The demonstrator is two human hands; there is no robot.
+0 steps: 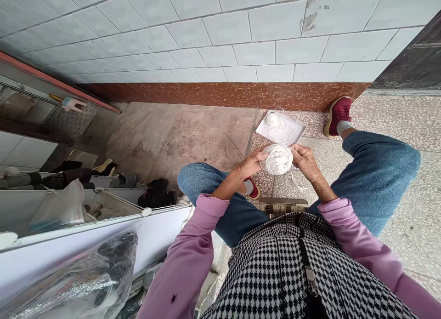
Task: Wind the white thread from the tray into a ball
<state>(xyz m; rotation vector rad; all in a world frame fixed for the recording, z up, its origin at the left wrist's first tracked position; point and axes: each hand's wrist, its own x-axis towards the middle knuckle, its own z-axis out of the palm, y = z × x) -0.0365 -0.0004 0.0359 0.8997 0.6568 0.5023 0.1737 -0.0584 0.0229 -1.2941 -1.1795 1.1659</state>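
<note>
Between my two hands, above the floor and between my knees, is a ball of white cord (pixel 278 160). My left hand (pixel 254 162) grips its left side, fingers closed around the edge. On the other side my right hand (pixel 304 161) is closed in a pinch at the ball's right edge; whether it holds the ball or a strand of it is hard to see. Loose white strands (pixel 295 182) hang below the ball on the right. Just beyond lies a shallow white box (pixel 293 131) on the floor, with a second, looser bundle of white cord (pixel 274 121) in it.
A tiled wall (pixel 220 29) with a brown base strip runs along the far side. At left stands a shoe rack (pixel 151 213) with shoes and plastic bags. A red pole (pixel 62 82) crosses the far left. My knees are on both sides of the ball.
</note>
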